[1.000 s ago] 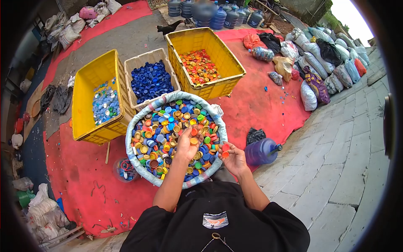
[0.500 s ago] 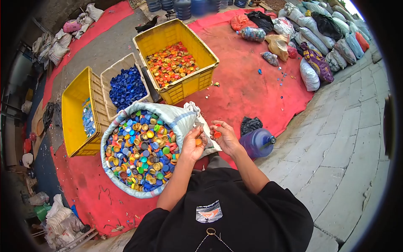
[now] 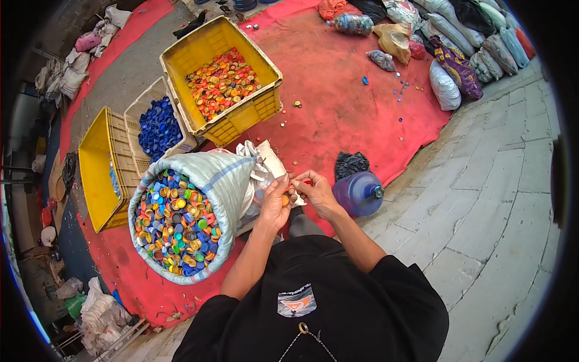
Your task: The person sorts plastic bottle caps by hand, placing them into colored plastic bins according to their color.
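Note:
My left hand (image 3: 274,208) is closed on an orange bottle cap (image 3: 285,200) held against the palm. Right beside it, my right hand (image 3: 319,196) is closed with a red bottle cap (image 3: 307,181) in its fingers. The fingertips of both hands meet or nearly meet; whatever is pinched between them is too small to make out. To the left of my hands, a pale woven sack (image 3: 226,181) leans with its mouth open, full of mixed-colour bottle caps (image 3: 178,226).
Beyond the sack stand a yellow crate (image 3: 265,111) of red and orange caps, a whitish crate (image 3: 136,130) of blue caps and another yellow crate (image 3: 96,175). A large blue water bottle (image 3: 356,196) lies right of my hands. Filled sacks (image 3: 445,87) line the wall.
My fingertips have come together from slightly apart. The view has shifted, so the crates and sack sit further left and the crates higher. Both caps are still in my hands.

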A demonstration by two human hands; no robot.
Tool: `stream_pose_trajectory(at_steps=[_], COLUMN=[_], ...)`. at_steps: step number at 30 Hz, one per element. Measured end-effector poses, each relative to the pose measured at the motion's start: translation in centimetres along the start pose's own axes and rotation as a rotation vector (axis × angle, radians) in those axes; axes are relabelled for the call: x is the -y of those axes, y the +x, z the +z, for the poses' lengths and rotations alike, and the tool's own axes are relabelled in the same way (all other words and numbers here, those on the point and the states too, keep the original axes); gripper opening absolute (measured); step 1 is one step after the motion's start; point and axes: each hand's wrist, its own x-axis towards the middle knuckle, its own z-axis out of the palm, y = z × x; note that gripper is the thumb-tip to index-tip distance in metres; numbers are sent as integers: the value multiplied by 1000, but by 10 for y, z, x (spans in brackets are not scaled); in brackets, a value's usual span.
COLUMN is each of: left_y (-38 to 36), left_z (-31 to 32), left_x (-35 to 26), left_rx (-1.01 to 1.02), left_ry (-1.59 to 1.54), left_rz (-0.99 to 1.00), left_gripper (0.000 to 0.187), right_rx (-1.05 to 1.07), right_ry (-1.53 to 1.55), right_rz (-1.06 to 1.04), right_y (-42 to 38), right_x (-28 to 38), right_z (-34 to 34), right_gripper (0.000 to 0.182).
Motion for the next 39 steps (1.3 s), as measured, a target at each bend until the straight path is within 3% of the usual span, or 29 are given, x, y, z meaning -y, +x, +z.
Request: stream_pose_trajectory(at_steps=[2, 5, 11, 18, 20, 26, 28, 30, 33, 35, 39], left_y=[0, 0, 3, 21, 36, 77, 100, 103, 76, 38, 0], left_z=[3, 4, -14, -53, -84, -118, -102, -47, 9, 41, -4], left_x=[2, 5, 8, 17, 32, 48, 12, -73, -196, -239, -245], left_rx=[19, 41, 14, -52, -19, -278, -297, -210, 237, 185, 202], left_ry=[25, 97, 116, -131, -251, -477, -543, -671, -630, -488, -382], left_rz=[28, 48, 39, -26, -64, -133, -122, 26, 262, 436, 554], left_gripper=[24, 27, 23, 19, 21, 32, 36, 48, 109, 111, 99], right_rx=[-18, -31, 71, 174, 135, -119, -164, 41, 300, 232, 172], right_ry=[63, -172, -288, 217, 373, 593, 557, 665, 824, 677, 556], right_rz=[-36, -133, -66, 130, 180, 389, 413, 233, -85, -199, -241], right_y=[0, 7, 15, 28, 33, 65, 95, 127, 132, 130, 131], right_x=[3, -2, 0, -21, -37, -90, -78, -21, 102, 147, 131], right_z=[2, 1, 1, -13, -22, -32, -13, 23, 85, 110, 113], right_gripper=[19, 15, 18, 28, 30, 31, 29, 26, 31, 56, 75])
